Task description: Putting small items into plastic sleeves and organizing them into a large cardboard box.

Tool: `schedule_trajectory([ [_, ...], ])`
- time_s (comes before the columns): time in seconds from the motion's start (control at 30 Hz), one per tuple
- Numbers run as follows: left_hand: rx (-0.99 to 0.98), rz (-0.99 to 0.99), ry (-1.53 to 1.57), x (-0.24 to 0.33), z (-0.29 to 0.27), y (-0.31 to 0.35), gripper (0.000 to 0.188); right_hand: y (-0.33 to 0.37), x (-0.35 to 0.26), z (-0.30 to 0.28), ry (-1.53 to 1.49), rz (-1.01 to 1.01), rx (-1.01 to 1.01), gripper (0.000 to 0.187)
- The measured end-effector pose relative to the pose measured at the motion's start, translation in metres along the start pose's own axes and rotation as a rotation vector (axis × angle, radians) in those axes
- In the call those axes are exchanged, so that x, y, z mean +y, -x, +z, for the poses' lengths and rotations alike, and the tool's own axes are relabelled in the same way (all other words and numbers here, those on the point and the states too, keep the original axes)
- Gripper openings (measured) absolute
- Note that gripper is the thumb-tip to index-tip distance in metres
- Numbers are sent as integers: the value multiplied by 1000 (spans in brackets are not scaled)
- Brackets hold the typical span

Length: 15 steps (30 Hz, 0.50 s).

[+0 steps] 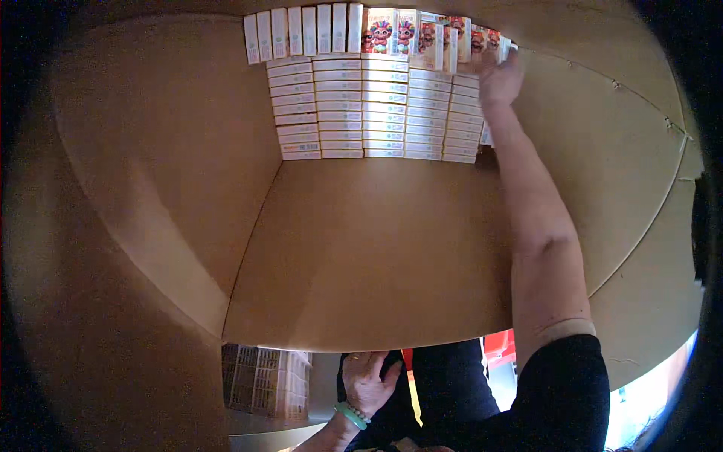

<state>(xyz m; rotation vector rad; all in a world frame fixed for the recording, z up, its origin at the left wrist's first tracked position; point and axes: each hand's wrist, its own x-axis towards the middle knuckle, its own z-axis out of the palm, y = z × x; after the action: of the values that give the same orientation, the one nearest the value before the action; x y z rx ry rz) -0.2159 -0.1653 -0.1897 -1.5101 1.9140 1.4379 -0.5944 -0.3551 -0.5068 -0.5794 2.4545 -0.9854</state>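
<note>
My right arm stretches deep into a large cardboard carton [369, 248]. At the far right end of the top row, my right hand [501, 79] has its fingers closed around the end of a small white box [514, 48], mostly hidden by the fingers. Beside it stand small boxes with a colourful cartoon figure [380, 34], some turned or leaning unevenly. Below them, flat white boxes [384, 113] lie in stacked columns. My left hand [367, 386], with a green bangle [351, 416] and a beaded bracelet, rests by the carton's near edge over dark clothing, thumb apart, holding nothing visible.
White boxes standing on edge [301, 32] fill the left of the top row. Tall carton walls [143, 166] rise on both sides. Outside the near edge are a wire-grid crate [267, 383] at the left and a red object [498, 346] at the right.
</note>
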Motion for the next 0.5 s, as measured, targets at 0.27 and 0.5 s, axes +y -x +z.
schedule_trajectory([
  [0.27, -9, -10, 6, -3, 10, 5, 48, -89, 128, 26, 64, 85, -32, 56],
  [0.5, -71, -19, 0, -4, 5, 5, 54, -27, 52, 56, -207, 91, -87, 75],
])
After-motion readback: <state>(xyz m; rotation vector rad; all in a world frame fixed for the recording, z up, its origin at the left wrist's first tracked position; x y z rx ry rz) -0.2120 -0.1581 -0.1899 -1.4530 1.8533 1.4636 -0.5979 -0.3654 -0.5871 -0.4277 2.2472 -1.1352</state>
